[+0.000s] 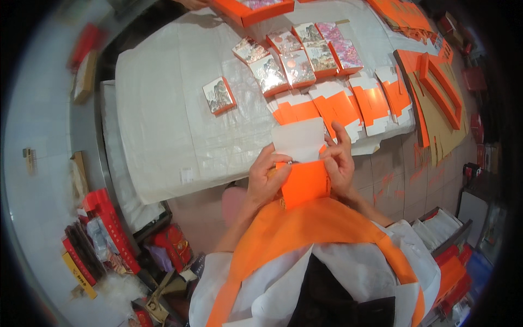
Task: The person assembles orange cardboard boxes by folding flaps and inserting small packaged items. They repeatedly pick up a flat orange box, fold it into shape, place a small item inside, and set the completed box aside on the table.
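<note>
In front of my orange apron, I hold a small orange cardboard box (306, 184) between both hands. Its flap (299, 139) stands up and shows a plain white inner side. My left hand (265, 177) grips the box's left edge, thumb near the base of the flap. At the top right corner, my right hand (339, 166) pinches the box, with one finger raised. Just beyond my hands lie flat orange-and-white box blanks (336, 111) in overlapping stacks. A closed box with a landscape print (219, 95) sits alone to the left.
Several printed boxes (298, 66) stand grouped on the white-covered table (163, 109). At right are an orange frame (440, 90) and brown card sheets (444, 131). An orange tray (253, 13) lies at the far edge, near another person's hand (192, 4). Red packages (111, 231) crowd the lower left.
</note>
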Demonstrator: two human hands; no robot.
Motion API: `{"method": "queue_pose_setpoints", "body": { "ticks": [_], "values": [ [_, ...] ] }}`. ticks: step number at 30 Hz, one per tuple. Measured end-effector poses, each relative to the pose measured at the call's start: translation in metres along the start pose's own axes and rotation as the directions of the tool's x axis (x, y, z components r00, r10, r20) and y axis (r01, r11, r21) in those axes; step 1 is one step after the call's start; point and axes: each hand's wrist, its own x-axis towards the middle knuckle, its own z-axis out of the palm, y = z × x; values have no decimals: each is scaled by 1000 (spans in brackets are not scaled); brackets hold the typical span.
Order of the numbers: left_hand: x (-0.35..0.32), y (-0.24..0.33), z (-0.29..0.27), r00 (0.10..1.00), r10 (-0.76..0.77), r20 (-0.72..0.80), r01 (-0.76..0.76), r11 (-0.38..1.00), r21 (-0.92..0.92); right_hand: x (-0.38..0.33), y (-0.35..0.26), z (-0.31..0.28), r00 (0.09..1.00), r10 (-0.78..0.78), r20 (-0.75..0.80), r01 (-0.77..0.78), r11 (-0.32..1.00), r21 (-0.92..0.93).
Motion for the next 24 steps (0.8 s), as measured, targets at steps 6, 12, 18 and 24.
{"method": "queue_pose_setpoints", "body": {
  "ticks": [6,12,18,24],
  "values": [
    [-4,-2,22,969,71,-237,-145,939,-311,0,5,0,961,255,102,-273,841,466],
    [1,11,8,993,-19,-117,15,999,-37,7,-2,1,953,229,196,-284,902,325],
    [11,24,7,996,-15,-83,19,998,53,14,-21,4,930,327,168,-365,872,327],
    [14,22,6,998,-45,-44,47,998,52,21,-24,3,940,279,194,-316,928,199]
  ]
}}
